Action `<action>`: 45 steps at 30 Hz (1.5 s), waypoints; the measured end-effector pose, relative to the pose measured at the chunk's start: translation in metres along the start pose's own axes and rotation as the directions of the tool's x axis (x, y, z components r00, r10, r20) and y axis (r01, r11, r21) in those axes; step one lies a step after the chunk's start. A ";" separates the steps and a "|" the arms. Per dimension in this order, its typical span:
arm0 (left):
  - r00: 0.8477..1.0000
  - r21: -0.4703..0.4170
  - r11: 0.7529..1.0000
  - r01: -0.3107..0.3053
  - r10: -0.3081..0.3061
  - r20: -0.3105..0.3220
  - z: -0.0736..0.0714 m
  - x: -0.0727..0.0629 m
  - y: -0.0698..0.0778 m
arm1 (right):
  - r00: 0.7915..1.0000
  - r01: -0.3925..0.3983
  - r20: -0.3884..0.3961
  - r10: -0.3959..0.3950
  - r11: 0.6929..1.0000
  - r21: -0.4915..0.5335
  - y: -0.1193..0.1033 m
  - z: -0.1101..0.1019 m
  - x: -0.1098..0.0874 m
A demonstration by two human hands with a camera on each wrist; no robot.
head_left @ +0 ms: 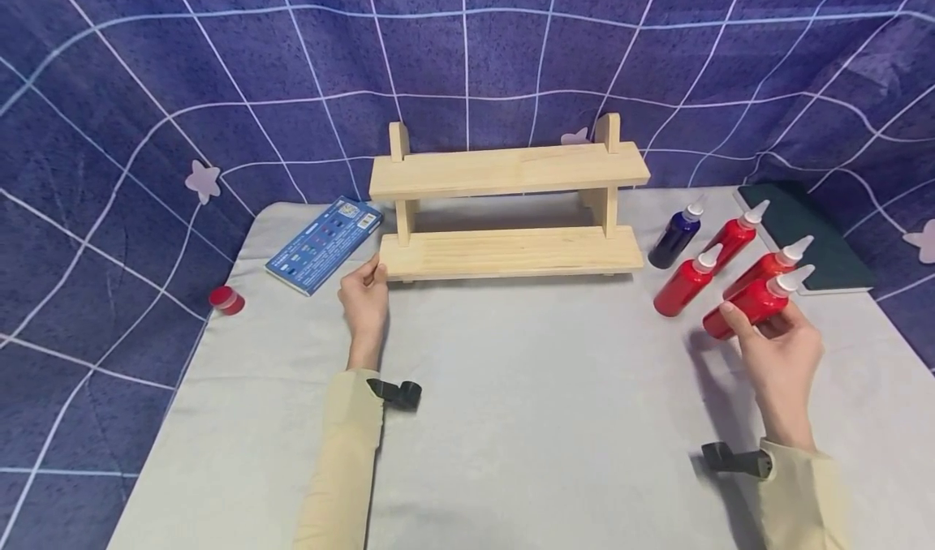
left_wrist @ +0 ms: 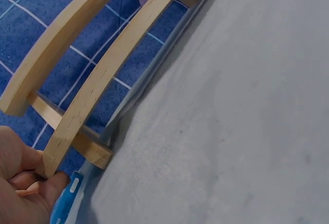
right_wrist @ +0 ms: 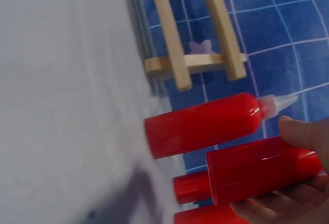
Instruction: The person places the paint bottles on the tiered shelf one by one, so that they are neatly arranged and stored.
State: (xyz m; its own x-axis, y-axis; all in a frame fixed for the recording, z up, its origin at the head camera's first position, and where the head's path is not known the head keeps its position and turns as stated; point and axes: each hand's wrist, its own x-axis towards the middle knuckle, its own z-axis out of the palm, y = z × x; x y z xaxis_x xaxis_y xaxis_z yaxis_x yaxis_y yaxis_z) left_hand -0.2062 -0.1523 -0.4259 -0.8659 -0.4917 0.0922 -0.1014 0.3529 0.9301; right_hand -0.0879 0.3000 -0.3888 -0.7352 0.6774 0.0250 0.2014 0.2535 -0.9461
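Note:
My left hand (head_left: 364, 300) pinches the left front corner of the lower board of a two-tier wooden shelf (head_left: 511, 251). In the left wrist view, thumb and fingers close around that board's end (left_wrist: 57, 152). Off to the right, my right hand (head_left: 785, 359) grips a red squeeze bottle (head_left: 752, 305) with a white pointed nozzle, tilted and lifted off the table. The right wrist view has this held bottle (right_wrist: 252, 171) with its base free, beside another red bottle (right_wrist: 205, 124). More red bottles (head_left: 683, 287) and one dark blue bottle (head_left: 675, 238) stand close by.
A blue printed box (head_left: 324, 246) lies left of the shelf. Near the table's left edge sits a small red-lidded jar (head_left: 227, 300). Behind the bottles lies a dark green flat book or board (head_left: 818, 242). A blue gridded curtain (head_left: 467, 55) hangs behind the cloth-covered table (head_left: 540, 420).

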 end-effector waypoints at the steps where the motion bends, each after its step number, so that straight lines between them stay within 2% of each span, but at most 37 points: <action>1: 1.000 0.000 1.000 0.001 -0.001 -0.001 0.000 0.000 0.000 | 1.000 0.008 -0.001 -0.008 1.000 0.013 -0.003 0.000 -0.001; 12: 1.000 -0.019 1.000 0.006 -0.006 0.015 -0.001 0.001 -0.001 | 0.996 0.090 0.017 -0.092 0.993 0.071 -0.035 0.000 -0.014; 19: 1.000 -0.020 1.000 0.000 0.000 0.022 -0.002 0.001 -0.001 | 0.983 0.172 0.052 -0.174 0.984 0.038 -0.050 0.004 -0.018; 23: 1.000 -0.014 1.000 -0.004 0.005 0.014 -0.003 0.001 -0.001 | 0.980 0.179 0.076 -0.185 0.981 0.080 -0.058 0.010 -0.018; 29: 1.000 -0.020 1.000 -0.008 0.008 0.019 -0.003 0.000 -0.001 | 0.965 0.220 0.113 -0.236 0.966 0.138 -0.065 0.022 -0.016; 37: 1.000 -0.003 1.000 -0.001 0.001 0.024 -0.004 -0.001 -0.001 | 0.946 0.259 0.192 -0.261 0.965 0.036 -0.068 0.045 -0.013; 45: 1.000 -0.011 1.000 -0.009 0.009 0.016 -0.004 -0.001 -0.001 | 0.920 0.284 0.258 -0.295 0.955 0.078 -0.069 0.067 -0.009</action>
State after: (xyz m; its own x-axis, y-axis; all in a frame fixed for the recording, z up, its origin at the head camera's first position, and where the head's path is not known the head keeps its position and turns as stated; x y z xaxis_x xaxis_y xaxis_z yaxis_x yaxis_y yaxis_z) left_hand -0.2036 -0.1551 -0.4253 -0.8743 -0.4760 0.0950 -0.0885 0.3487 0.9331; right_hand -0.1387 0.2298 -0.3454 -0.9027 0.3704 0.2189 -0.0675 0.3806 -0.9223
